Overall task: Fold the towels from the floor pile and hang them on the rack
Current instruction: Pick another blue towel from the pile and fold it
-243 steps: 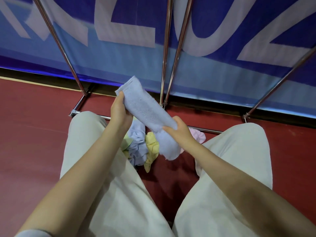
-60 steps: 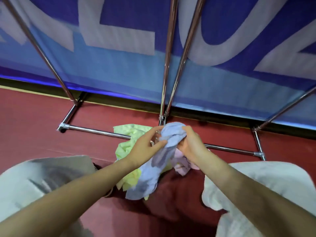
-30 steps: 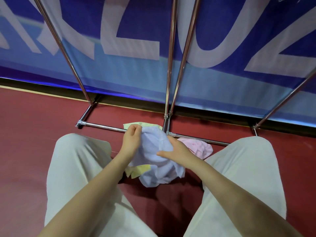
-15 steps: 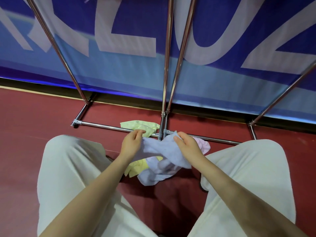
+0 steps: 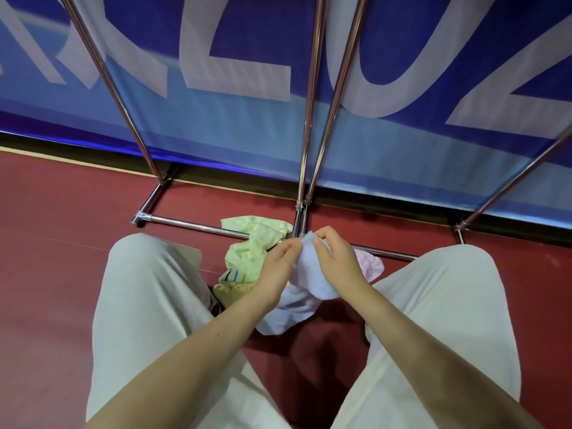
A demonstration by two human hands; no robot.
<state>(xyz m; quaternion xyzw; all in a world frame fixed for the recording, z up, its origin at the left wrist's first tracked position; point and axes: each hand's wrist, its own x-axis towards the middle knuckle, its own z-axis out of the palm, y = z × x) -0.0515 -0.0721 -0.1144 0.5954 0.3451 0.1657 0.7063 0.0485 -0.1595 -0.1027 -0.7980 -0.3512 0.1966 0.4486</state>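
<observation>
Centre frame: left hand (image 5: 280, 267) and right hand (image 5: 335, 261) pinch the blue towel (image 5: 305, 300) bunched; spreading its edge probably precedes folding.

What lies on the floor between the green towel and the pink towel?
In the head view, the pale blue towel lies between the green towel and pink towel, pinched by the left hand and right hand.

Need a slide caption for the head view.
Both hands pinch a blue towel above the floor pile, rack behind.
</observation>
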